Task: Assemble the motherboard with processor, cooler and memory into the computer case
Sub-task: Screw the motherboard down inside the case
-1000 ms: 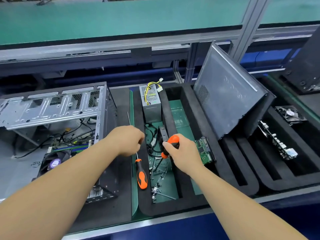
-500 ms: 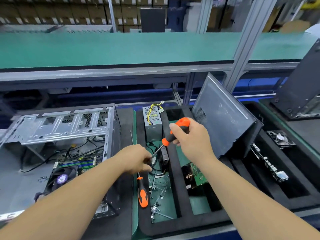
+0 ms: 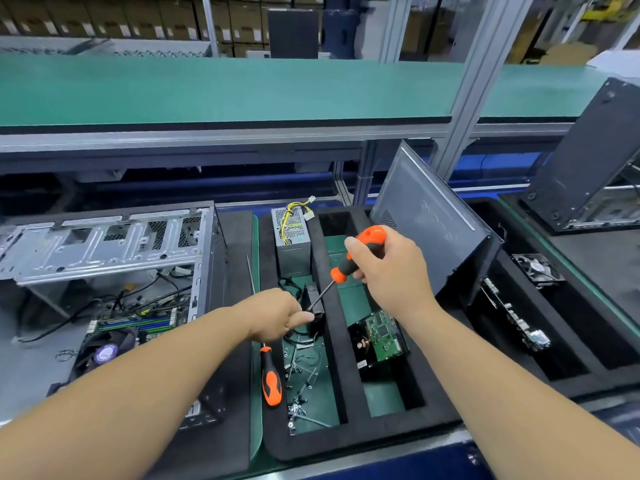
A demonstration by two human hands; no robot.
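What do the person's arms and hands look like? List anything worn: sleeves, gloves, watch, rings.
Both arms are bare from the frame's lower edge to the wrist; no sleeve shows. The left hand and right hand are bare too: no gloves, and no watch, strap or bracelet at either wrist. No ring shows on the visible fingers. No markings or cables on either arm.

workbench (image 3: pixel 363 460), computer case (image 3: pixel 114 258), foam tray (image 3: pixel 346 441)

The left hand (image 3: pixel 277 315) hides the tip of the held screwdriver (image 3: pixel 356 258). Loose screws (image 3: pixel 301 386) are too small to count. The computer case (image 3: pixel 104 271) is cut off at left.
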